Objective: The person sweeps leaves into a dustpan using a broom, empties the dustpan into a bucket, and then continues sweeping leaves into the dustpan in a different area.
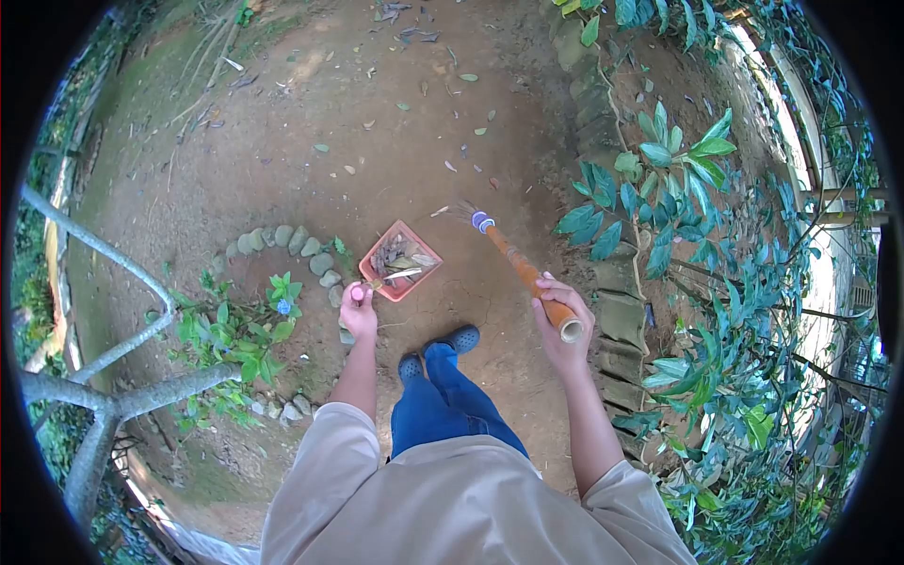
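Observation:
My left hand (359, 313) is closed around the pink handle end of a reddish-orange dustpan (420, 282). Dry leaves (395, 254) and a pale strip lie in the pan. In my right hand (568, 330) is a broom (514, 254) with a thick bamboo-like handle, gripped near its open top end. The broom slants away to the left, and its thin bristles, bound with a purple and white band, point at the soil just beyond the pan's right corner. A small pale leaf (440, 212) lies at the bristle tips.
Scattered leaves (469, 77) dot the bare dirt ahead. A curved row of stones (298, 240) borders a small leafy plant (235, 334) on the left, near grey branches (174, 391). Edging tiles (621, 325) and dense shrubs (692, 155) line the right side. My shoes (454, 341) are behind the pan.

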A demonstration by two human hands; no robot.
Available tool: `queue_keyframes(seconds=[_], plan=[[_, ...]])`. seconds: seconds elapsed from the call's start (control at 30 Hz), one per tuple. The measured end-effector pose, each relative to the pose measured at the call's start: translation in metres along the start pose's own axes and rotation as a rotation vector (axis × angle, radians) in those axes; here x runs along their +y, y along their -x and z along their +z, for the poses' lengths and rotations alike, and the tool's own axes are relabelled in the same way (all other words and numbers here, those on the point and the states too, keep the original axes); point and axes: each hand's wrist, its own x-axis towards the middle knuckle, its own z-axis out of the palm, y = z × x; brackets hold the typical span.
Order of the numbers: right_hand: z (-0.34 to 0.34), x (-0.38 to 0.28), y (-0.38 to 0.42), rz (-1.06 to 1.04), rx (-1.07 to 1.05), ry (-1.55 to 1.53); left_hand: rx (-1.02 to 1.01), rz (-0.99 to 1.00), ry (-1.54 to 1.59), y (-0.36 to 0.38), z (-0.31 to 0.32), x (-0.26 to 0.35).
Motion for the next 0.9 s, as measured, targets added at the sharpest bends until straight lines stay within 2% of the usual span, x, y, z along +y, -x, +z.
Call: queue_keyframes(seconds=[0.2, 0.43, 0.63, 0.9], plan=[[0.030, 0.026, -0.017, -0.086, -0.076, 0.053, 0.014, -0.001, -0.041, -0.004, 0.008, -0.005], [0.017, 0.004, -0.013, 0.004, -0.281, -0.103, 0.013, -0.011, -0.034, -0.012, 0.013, 0.002], [-0.019, -0.035, 0.000, 0.125, -0.152, -0.164, 0.023, 0.013, -0.001, -0.021, 0.018, 0.002], [-0.031, -0.054, -0.007, 0.033, -0.066, -0.085, -0.006, 0.021, 0.016, -0.036, 0.036, 0.018]])
